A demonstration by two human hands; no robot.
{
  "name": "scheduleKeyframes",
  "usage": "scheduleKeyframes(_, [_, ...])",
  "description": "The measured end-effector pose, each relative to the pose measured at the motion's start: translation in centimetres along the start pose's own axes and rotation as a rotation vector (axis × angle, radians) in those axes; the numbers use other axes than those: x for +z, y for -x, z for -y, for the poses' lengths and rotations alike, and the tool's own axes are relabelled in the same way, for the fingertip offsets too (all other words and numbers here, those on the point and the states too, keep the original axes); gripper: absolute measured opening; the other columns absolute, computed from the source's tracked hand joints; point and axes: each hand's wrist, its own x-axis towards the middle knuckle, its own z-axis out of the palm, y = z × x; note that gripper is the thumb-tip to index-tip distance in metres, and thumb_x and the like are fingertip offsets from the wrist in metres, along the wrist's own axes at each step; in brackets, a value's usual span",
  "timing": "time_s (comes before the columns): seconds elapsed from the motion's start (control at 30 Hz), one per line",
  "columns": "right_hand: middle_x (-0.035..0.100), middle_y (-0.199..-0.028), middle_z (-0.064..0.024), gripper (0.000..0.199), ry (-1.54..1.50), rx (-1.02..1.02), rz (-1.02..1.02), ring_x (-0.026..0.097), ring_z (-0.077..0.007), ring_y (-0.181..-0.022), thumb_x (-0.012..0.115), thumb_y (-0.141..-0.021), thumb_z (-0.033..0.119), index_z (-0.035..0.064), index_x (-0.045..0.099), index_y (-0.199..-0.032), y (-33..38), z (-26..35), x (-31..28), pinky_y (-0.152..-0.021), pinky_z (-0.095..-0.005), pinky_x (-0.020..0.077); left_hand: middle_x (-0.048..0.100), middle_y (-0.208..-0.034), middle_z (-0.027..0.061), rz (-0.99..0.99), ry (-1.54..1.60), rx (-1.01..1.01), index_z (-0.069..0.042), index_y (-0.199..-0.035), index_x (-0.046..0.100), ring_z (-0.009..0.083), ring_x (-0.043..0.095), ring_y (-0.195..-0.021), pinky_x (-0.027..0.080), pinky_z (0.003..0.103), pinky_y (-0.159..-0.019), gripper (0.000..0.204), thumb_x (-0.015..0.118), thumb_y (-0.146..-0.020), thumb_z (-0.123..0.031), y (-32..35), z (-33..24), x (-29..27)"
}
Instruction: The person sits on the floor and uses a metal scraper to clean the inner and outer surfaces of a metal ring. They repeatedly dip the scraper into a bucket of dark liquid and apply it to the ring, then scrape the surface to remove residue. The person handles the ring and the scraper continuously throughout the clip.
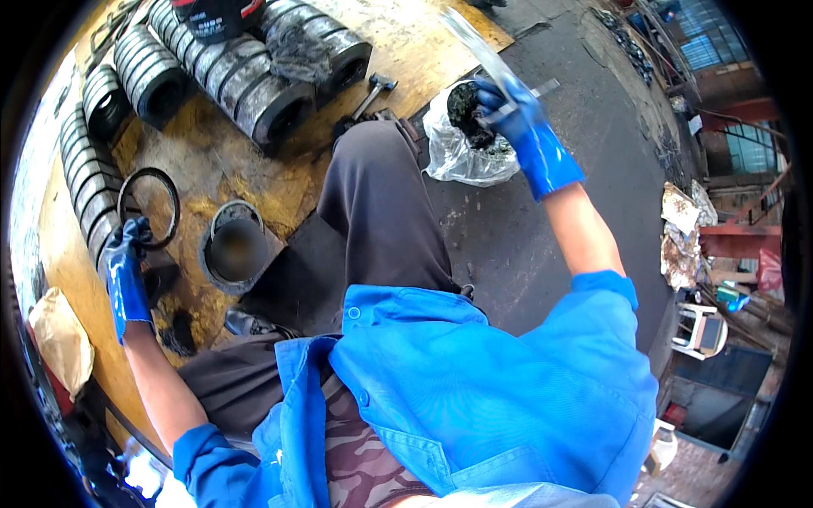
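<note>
My left hand [127, 258], in a blue rubber glove, is closed on the lower edge of a thin dark ring [175, 206], which it holds up beside a row of stacked rings. Over on the right, my right hand [518, 118], gloved the same way, grips a long flat metal tool [480, 44] with a crosspiece; its exact kind is unclear. Below that hand stands a clear plastic bag [453, 157] with black, greasy-looking matter [464, 110] in it. Between my left hand and my knee lies a round metal ring or cup [207, 264], its inside blurred.
Rows of thick ring stacks [224, 72] cover the far left of the stained yellow board [406, 63]. A dark bucket [216, 21] stands on them, beside a black rag [301, 52]. A hammer [373, 93] lies beyond my knee. Brown paper [61, 339] sits at the left edge.
</note>
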Motion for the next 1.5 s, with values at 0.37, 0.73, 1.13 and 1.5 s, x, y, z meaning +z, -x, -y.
scheduleKeyframes(0.37, [0.068, -0.078, -0.0102, 0.025, 1.767, -0.383, -0.472, 0.065, -0.0255, -0.069, 0.058, -0.090, 0.021, 0.0113, 0.059, -0.113, 11.2, -10.2, -22.0, -0.061, -0.0387, 0.0520, 0.070, -0.093, 0.0037, -0.018, -0.048, -0.193, -0.008, -0.108, 0.071, 0.0128, 0.060, -0.081, 0.042, 0.027, -0.072, 0.032, 0.055, -0.095, -0.032, 0.5, -1.3, 1.6])
scheduleKeyframes(0.73, [0.062, -0.085, -0.0067, 0.055, 2.514, -0.139, -0.145, 0.065, -0.0262, -0.074, 0.055, -0.078, 0.008, 0.0134, 0.047, -0.132, 14.1, -12.3, -23.3, -0.061, -0.0472, 0.0491, 0.070, -0.092, 0.0035, 0.046, -0.036, -0.061, -0.007, -0.108, 0.070, 0.0133, 0.060, -0.085, 0.042, 0.027, -0.073, 0.030, 0.052, -0.095, -0.028, 0.1, 0.1, 1.8])
scheduleKeyframes(1.13, [0.065, -0.077, -0.0144, 0.027, 2.068, -0.214, -0.255, 0.063, -0.0317, -0.071, 0.056, -0.089, 0.012, 0.0130, 0.065, -0.114, 16.9, -8.9, -24.1, -0.062, -0.0420, 0.0485, 0.070, -0.093, 0.0042, 0.025, -0.034, -0.148, -0.007, -0.111, 0.070, 0.0121, 0.055, -0.077, 0.039, 0.027, -0.071, 0.035, 0.053, -0.096, -0.034, 0.9, -1.0, 1.4])
scheduleKeyframes(1.5, [0.065, -0.102, -0.0149, 0.040, 0.683, -0.649, -0.340, 0.064, -0.0152, -0.080, 0.054, -0.094, 0.011, 0.0012, 0.049, -0.133, 2.7, -2.4, -11.5, -0.065, -0.0254, 0.0563, 0.068, -0.079, 0.0038, -0.090, 0.314, -0.015, -0.004, -0.087, 0.064, 0.0105, 0.056, -0.058, 0.040, 0.026, -0.053, 0.020, 0.057, -0.093, -0.022, -2.4, 2.6, 3.3])
